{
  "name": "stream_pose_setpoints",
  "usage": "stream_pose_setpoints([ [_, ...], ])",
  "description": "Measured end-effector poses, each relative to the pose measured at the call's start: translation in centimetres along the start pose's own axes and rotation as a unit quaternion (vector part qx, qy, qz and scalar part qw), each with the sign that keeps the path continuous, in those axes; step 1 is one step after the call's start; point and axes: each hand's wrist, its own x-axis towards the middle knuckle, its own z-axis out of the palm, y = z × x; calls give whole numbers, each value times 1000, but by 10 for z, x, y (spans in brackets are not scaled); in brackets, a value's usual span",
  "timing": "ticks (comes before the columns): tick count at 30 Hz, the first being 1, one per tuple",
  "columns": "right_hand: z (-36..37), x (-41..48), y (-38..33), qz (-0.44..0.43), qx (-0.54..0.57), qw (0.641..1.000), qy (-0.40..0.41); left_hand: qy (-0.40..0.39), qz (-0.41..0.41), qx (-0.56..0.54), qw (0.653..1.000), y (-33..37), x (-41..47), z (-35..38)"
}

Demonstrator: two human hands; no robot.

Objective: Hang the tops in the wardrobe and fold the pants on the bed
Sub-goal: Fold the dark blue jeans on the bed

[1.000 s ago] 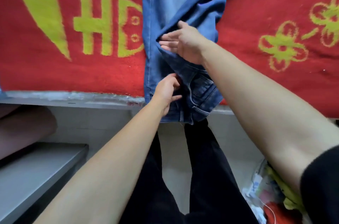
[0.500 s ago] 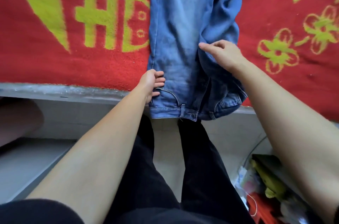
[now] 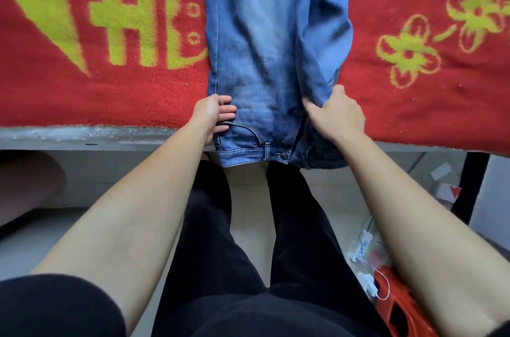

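A pair of blue jeans (image 3: 259,49) lies lengthwise on the bed, waistband toward me and hanging a little over the bed's front edge. One leg lies flat and wide, the other is bunched along its right side. My left hand (image 3: 214,115) grips the left edge of the jeans near the front pocket, fingers curled on the denim. My right hand (image 3: 335,115) pinches a fold of the bunched right leg between thumb and fingers. No tops or wardrobe are in view.
A red blanket (image 3: 96,93) with yellow-green characters and flowers covers the bed. The grey bed frame edge (image 3: 82,137) runs across below it. A red basket (image 3: 400,306) with clutter and papers sits on the floor at the lower right, beside a black post (image 3: 469,187).
My right hand has moved down and toward the waistband, spreading the folded leg to the right. My left hand shifted left to the jeans' outer edge. The jeans lie flatter.
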Motion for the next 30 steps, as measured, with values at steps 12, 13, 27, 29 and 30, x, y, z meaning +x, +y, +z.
stream_pose_setpoints([
  [12, 49, 8, -65, -11, 348, 893, -284, -24, 67, 94, 993, -9, -2, -19],
  [13, 44, 13, -63, -49, 306, 931, -194, -13, 86, 122, 989, -10, -2, -16],
  [27, 77, -1, -7, -181, 165, 967, 68, 166, 55, 291, 941, -30, -12, -6],
  [29, 92, -29, 11, -165, 172, 969, 70, 127, 58, 303, 943, -39, -20, -1],
  [30, 99, -42, 21, -172, 162, 971, 42, 111, 63, 312, 941, -42, -23, 0],
])
